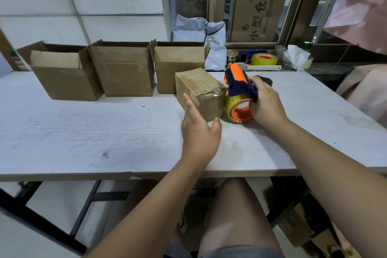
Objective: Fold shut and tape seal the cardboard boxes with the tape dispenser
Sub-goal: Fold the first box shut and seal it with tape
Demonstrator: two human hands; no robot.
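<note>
A white table (83, 132) stands against a tiled wall and a cluttered window sill. Taking the taped box (201, 92) as the mark: left of it and further back, three open boxes (62, 77) (125, 73) (176, 69) stand in a row with their flaps up. Their insides are hidden from here, so I cannot tell what they hold. The taped box lies mid-table, clear tape across its seam. It looks light and stiff but likely to dent, so it is best taken by its side walls. The left hand (199, 132) is at its near face, fingers straight and spread; I cannot tell if they touch. Just right of the box, the right hand (266, 104) grips the tape dispenser (240, 86), whose roll rests on the table.
</note>
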